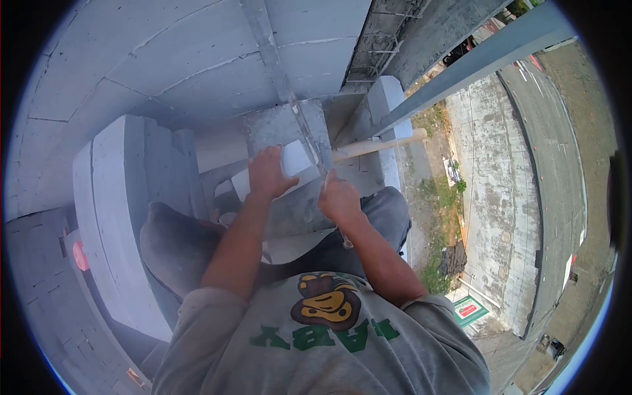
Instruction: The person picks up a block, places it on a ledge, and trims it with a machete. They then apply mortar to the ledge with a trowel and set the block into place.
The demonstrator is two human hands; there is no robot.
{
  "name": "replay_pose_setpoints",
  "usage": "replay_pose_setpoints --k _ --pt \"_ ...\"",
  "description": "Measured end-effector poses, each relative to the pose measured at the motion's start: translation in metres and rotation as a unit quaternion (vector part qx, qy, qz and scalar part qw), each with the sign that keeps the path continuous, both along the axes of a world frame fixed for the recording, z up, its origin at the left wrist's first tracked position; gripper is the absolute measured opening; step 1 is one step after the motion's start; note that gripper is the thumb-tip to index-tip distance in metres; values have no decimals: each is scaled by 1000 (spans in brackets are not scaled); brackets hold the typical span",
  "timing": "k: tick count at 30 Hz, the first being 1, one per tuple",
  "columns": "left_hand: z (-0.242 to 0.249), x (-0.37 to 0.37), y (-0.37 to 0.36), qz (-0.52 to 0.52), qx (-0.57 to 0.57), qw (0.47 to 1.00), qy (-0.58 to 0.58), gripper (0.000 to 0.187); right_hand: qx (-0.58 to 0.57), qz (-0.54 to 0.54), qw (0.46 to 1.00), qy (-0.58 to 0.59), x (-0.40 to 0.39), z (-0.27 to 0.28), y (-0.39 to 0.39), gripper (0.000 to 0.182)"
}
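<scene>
Right grip [339, 197]: closed tight around the near end of a long, narrow blade tool, saw-like [307, 131]. Blade runs up and away from the fist, slanting a little left, its far end close to the foot of the block wall [197, 62].

Left grip [266, 172]: spread wide, palm down on a white block [297, 158], thumb out toward the blade. Fingertips lie over the block's far side; cannot tell how far they curl round it. Block is directly under this hand, left of the right fist, its right end just beside the blade. Cannot tell whether the edge bites into it.

Block sits tilted between the person's knees, near side toward the shirt [316, 368]. A grey slab [273, 128] lies just beyond it, against the wall. Pale pipe [378, 146] to the right, past the blade, running out over the ledge.

Upper right: a recess in the concrete [361, 62] with thin metal bars [396, 49] inside. Small pale round object [227, 219] by the left knee, mostly hidden; cannot tell whether it is a container.

Left side: large pale blocks [108, 178] standing side by side, close to the left leg [181, 243].
</scene>
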State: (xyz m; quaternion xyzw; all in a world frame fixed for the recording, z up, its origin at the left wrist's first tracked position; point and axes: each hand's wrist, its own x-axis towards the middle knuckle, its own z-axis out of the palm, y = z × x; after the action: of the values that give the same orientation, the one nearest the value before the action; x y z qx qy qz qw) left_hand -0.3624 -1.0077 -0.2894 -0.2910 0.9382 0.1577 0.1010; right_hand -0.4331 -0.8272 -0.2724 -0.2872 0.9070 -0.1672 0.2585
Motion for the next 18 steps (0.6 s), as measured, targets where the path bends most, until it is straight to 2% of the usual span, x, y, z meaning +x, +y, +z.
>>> replay_pose_setpoints --k 1,3,7,9,10,12,13,14,15,18 --pt "0 4 4 -5 0 1000 -2 96 0 -5 1000 -2 7 -15 8 32" --pt "3 0 4 -1 -6 1000 -11 96 10 55 998 12 -5 -30 11 32" --pt "0 -3 -3 6 18 1000 -6 97 46 69 996 31 -28 58 0 29" --pt "1 -3 -4 3 19 1000 -14 97 -11 -13 999 30 -34 100 -7 29" --pt "1 -1 -3 4 21 1000 -18 97 -9 -12 1000 26 -30 99 -8 29" --pt "4 -3 -1 8 16 1000 -19 96 -56 -79 995 27 -22 98 -12 26" --pt "5 -4 -2 10 14 1000 -19 96 -58 -77 995 27 -14 66 -7 26" --pt "4 -4 -1 6 10 1000 -16 96 9 8 999 34 -4 9 2 28" --pt "4 -3 0 -1 8 1000 -13 96 77 91 992 40 1 1 1 30" --pt "3 -1 3 3 5 1000 -10 96 63 75 995 23 -11 -9 12 35"
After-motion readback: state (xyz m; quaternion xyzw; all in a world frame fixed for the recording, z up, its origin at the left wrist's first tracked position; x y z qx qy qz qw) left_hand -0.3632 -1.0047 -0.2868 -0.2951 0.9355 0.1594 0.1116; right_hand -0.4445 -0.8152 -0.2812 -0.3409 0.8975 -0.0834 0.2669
